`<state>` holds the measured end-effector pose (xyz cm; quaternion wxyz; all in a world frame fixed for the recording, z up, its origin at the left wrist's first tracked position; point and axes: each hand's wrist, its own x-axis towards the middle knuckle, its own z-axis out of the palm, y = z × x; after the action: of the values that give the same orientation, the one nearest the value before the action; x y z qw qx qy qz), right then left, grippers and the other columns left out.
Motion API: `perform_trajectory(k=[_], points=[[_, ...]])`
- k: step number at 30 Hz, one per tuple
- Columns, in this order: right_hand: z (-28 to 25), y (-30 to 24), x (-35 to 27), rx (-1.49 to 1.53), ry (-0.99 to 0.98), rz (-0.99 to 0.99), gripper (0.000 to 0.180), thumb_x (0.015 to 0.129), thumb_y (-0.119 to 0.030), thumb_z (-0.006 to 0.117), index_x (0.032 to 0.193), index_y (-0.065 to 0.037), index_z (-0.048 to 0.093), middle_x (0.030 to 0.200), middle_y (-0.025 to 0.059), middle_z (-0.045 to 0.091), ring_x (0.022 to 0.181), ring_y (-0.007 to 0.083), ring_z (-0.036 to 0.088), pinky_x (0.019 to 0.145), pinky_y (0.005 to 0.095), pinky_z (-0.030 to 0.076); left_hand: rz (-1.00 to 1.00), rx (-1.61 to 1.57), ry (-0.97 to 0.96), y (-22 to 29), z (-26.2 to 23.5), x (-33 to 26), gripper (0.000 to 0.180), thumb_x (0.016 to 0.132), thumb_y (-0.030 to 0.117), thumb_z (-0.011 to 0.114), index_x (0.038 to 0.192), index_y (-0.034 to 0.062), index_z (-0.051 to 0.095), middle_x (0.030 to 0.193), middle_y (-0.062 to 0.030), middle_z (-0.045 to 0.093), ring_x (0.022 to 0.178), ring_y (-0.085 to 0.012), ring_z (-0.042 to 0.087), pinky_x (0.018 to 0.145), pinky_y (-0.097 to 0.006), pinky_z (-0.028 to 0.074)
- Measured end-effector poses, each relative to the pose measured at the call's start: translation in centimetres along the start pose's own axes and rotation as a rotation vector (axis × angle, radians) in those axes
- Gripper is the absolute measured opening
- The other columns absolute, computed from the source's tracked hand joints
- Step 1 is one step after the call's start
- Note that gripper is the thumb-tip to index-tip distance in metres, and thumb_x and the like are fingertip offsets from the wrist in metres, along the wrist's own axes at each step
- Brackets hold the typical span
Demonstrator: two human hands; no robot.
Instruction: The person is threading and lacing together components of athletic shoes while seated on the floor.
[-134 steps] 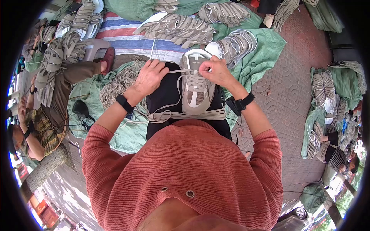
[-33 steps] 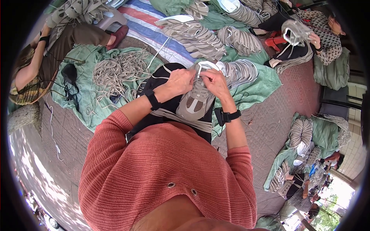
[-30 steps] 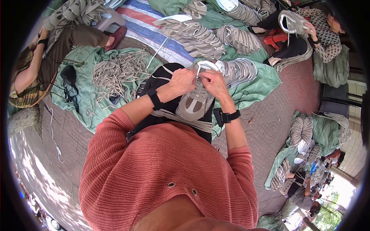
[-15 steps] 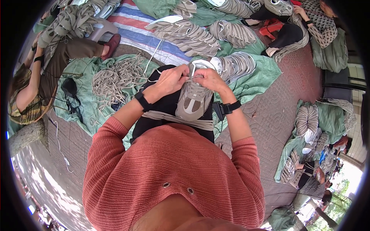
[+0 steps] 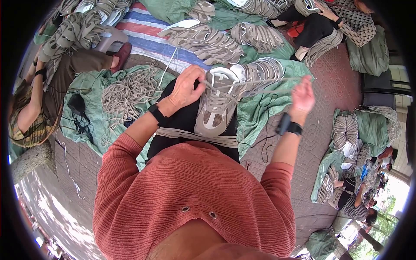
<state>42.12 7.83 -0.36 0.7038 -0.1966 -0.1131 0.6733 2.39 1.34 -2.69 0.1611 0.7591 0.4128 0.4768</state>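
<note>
A grey-beige sneaker upper (image 5: 215, 108) with a white lining and pale toe stripes lies across my lap, toe toward me, partly laced. At its left edge my left hand (image 5: 189, 86) is closed in a pinch on a lace near the top eyelets. Out to the right, my right hand (image 5: 303, 94), a little blurred, grips a grey shoelace (image 5: 271, 86) that runs taut from the shoe. Beige cords (image 5: 195, 133) lie across my black-clad thighs, below the toe.
A tangled heap of laces (image 5: 130, 92) lies on a green sheet (image 5: 91, 82) to the left. Stacked shoe uppers (image 5: 265, 73) stand just beyond my lap, with more rows (image 5: 207, 43) on a striped sheet (image 5: 145, 28). Co-workers sit at the far left and far right.
My right hand has swung from the shoe out to the right, drawing the lace long. My left hand has shifted slightly left but remains beside the shoe.
</note>
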Motion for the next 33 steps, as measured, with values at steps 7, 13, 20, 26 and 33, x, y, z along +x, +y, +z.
perform_trajectory(k=[7, 13, 20, 26, 33], points=[[-7.5, -14.0, -5.9, -0.136, 0.282, -0.224, 0.027, 0.097, -0.024, 0.040, 0.107, -0.005, 0.057, 0.077, -0.0005, 0.057, 0.049, 0.0067, 0.038, 0.048, 0.0195, 0.032, -0.234, -0.261, -0.281, -0.4, 1.9, -0.3, 0.021, 0.068, -0.008, 0.054, 0.084, 0.0043, 0.049, 0.083, -0.0088, 0.049, 0.077, -0.0270, 0.052, 0.068, -0.035, 0.044], [-4.9, 1.1, -7.4, -1.138, 0.491, 0.167, 0.024, 0.092, -0.029, 0.049, 0.105, -0.013, 0.061, 0.079, -0.0031, 0.053, 0.059, 0.0039, 0.042, 0.047, 0.0166, 0.032, 0.072, 0.103, -0.390, 0.4, 3.4, 1.6, 0.019, 0.070, 0.005, 0.065, 0.083, 0.0068, 0.053, 0.095, -0.0069, 0.050, 0.090, -0.0277, 0.048, 0.079, -0.038, 0.038], [0.1, 15.1, -8.0, -1.376, -0.231, 0.167, 0.019, 0.092, -0.021, 0.048, 0.088, -0.007, 0.062, 0.078, -0.0002, 0.057, 0.071, 0.0110, 0.052, 0.064, 0.0253, 0.042, -0.755, -0.654, -0.276, -0.6, 3.3, 2.7, 0.013, 0.077, 0.017, 0.059, 0.079, 0.0047, 0.060, 0.082, -0.0055, 0.060, 0.084, -0.0197, 0.053, 0.077, -0.033, 0.037], [1.3, 15.2, -8.3, -1.555, -0.317, 0.141, 0.025, 0.093, -0.023, 0.043, 0.086, -0.003, 0.057, 0.064, 0.0035, 0.058, 0.064, 0.0164, 0.057, 0.067, 0.0285, 0.044, -1.105, -0.857, 0.306, -9.0, -11.2, -3.1, 0.017, 0.089, 0.024, 0.050, 0.087, 0.0091, 0.057, 0.094, -0.0073, 0.062, 0.087, -0.0193, 0.058, 0.078, -0.034, 0.046], [0.8, 15.6, -8.7, -1.494, -0.349, 0.415, 0.028, 0.090, -0.025, 0.042, 0.077, -0.005, 0.056, 0.064, 0.0039, 0.059, 0.063, 0.0162, 0.056, 0.061, 0.0295, 0.042, -0.714, 0.921, -0.800, -1.7, -12.3, 0.1, 0.044, 0.090, 0.042, 0.052, 0.076, 0.0021, 0.061, 0.056, -0.0123, 0.058, 0.076, -0.0332, 0.063, 0.069, -0.040, 0.048]])
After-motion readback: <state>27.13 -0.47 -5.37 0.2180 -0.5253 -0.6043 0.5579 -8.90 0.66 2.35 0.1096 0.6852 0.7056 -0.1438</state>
